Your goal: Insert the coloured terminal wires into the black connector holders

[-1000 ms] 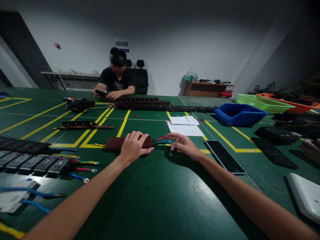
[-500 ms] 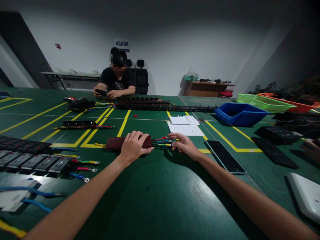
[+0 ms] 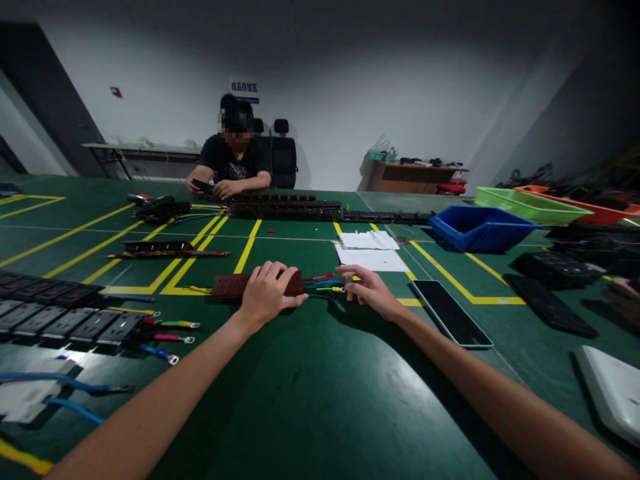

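Note:
On the green table, a dark red power strip (image 3: 230,285) lies lengthwise in front of me. My left hand (image 3: 267,290) grips it from above, its fingers draped over the far side and the thumb along the near edge. Red, blue and yellow-green wires (image 3: 320,285) with ring terminals come out of the strip's right end. Beside those wire ends is my right hand (image 3: 367,290), fingers spread and slightly curled. Whether a fingertip touches a terminal, I cannot tell. A short yellow wire (image 3: 201,290) sticks out at the strip's left end.
Black socket strips (image 3: 70,323) with wires lie at left. At right are a phone (image 3: 450,313), white papers (image 3: 370,252), a blue bin (image 3: 480,230), a green bin (image 3: 530,205) and a white device (image 3: 613,393). Across the table, a person (image 3: 233,160) holds a black part.
Both my hands and the red strip stay where they were. The black part in the hands of the person opposite has shifted slightly.

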Tool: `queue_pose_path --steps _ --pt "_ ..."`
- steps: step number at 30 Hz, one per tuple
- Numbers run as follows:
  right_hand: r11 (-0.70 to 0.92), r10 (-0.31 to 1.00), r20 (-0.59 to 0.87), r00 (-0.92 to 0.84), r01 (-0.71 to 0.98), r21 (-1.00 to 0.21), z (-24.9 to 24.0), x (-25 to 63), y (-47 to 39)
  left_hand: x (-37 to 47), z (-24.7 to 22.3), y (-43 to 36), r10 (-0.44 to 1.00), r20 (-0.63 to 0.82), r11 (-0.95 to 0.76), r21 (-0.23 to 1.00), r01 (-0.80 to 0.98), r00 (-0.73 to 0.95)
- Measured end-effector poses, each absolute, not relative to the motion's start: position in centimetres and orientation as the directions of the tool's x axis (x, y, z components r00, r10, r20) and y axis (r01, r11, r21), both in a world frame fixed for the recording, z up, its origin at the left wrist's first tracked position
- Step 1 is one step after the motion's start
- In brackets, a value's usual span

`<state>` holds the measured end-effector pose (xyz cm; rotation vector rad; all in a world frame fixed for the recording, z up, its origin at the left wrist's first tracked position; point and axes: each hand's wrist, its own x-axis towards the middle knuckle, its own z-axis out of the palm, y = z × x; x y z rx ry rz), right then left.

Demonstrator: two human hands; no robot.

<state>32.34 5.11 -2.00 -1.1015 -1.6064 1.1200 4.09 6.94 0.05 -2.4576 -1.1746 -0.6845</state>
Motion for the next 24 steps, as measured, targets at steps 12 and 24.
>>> queue_pose_path --steps 12,24 --pt "0.140 0.978 0.102 -0.181 0.214 -0.967 -2.0 32.1 5.2 4.0 -0.1 7.0 0.588 0.582 -0.613 -0.133 0.779 0.562" --pt "0.076 0.968 0.025 -0.248 0.202 -0.976 -1.1 32.4 4.8 3.9 -0.4 7.3 0.532 0.615 -0.661 -0.127 0.740 0.581"
